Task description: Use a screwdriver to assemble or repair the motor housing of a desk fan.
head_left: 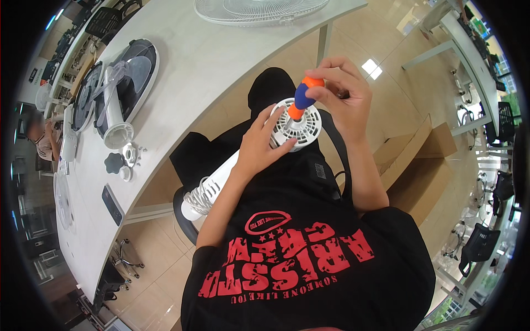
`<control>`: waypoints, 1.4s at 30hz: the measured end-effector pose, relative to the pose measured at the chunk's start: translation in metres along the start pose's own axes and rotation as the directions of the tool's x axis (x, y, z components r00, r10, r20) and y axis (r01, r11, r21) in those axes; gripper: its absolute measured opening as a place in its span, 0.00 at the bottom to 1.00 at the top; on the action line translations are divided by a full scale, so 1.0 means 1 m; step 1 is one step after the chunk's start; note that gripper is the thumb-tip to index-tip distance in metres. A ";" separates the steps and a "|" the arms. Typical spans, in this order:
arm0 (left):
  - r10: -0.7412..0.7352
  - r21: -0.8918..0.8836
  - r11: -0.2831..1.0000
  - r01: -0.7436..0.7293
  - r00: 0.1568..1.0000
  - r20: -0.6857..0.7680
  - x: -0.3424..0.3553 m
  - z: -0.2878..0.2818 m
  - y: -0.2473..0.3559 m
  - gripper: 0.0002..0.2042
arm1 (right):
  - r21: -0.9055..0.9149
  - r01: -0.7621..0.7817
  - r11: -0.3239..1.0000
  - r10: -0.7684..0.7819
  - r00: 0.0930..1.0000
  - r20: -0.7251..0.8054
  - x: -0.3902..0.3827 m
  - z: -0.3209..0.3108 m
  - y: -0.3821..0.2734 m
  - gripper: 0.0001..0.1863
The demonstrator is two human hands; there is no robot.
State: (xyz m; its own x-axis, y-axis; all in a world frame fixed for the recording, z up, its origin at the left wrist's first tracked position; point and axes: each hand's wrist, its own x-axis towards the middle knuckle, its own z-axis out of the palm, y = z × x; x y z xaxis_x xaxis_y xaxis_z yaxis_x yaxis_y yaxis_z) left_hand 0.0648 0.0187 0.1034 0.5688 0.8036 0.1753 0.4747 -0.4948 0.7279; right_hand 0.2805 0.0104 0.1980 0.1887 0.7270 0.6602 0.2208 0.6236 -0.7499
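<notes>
Across my lap lies a white fan body (221,175), its round slotted motor housing (308,128) facing up. My left hand (261,141) is closed around the near-left side of that housing, with the thumb and fingers spread over its rim. Between the thumb and fingertips of my right hand (348,91) is a screwdriver (302,98) with an orange and blue handle. It stands tilted over the middle of the housing; its tip is hidden among the slots. A coiled white cord (199,197) hangs at the lower end of the fan body.
The white table (182,66) curves along my left. On it are a fan grille (259,10), a grey-and-white base (144,71), a clear-white tube (113,110), a dark knob (114,163), small white parts and a phone (112,204). An open cardboard box (417,165) stands at my right.
</notes>
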 end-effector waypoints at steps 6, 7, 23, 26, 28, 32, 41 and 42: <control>-0.075 -0.075 0.995 0.073 0.997 -0.017 0.003 -0.001 -0.008 0.38 | 0.013 -0.136 0.991 0.136 0.991 -0.011 0.005 0.006 -0.017 0.09; -0.065 -0.082 0.995 0.061 0.997 -0.040 0.002 0.000 -0.010 0.38 | 0.108 -0.228 0.968 0.232 0.972 -0.028 0.005 0.009 -0.019 0.09; 0.197 0.123 0.976 -0.178 0.966 -0.169 -0.001 -0.006 0.006 0.38 | 0.159 -0.231 0.960 0.216 0.970 0.109 0.001 0.023 -0.012 0.11; 0.194 -0.079 0.975 -0.209 0.967 -0.166 0.008 0.000 0.008 0.32 | 0.149 -0.107 0.983 0.096 0.992 0.076 0.001 0.027 -0.001 0.11; 0.192 -0.077 0.975 -0.209 0.964 -0.183 0.006 0.008 0.005 0.28 | 0.088 0.020 0.996 -0.020 1.000 0.003 -0.001 0.028 0.002 0.10; 0.249 -0.084 0.958 -0.275 0.940 -0.233 0.008 0.012 -0.010 0.20 | -0.004 0.020 1.000 -0.020 0.999 0.031 -0.004 0.020 0.002 0.09; 0.267 -0.098 0.952 -0.289 0.943 -0.198 0.003 0.010 -0.012 0.18 | 0.226 -0.154 0.962 0.133 0.986 0.103 -0.003 0.023 -0.001 0.11; 0.266 -0.097 0.952 -0.289 0.943 -0.199 0.002 0.011 -0.012 0.18 | 0.179 -0.106 0.978 0.093 0.993 0.079 -0.004 0.023 -0.001 0.10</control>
State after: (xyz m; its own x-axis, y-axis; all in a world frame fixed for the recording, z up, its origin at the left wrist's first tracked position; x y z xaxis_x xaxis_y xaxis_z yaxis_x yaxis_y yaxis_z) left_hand 0.0673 0.0228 0.0876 0.5292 0.6921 0.4909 0.2226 -0.6715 0.7068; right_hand 0.2574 0.0141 0.1951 0.1323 0.8023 0.5821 0.0243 0.5845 -0.8110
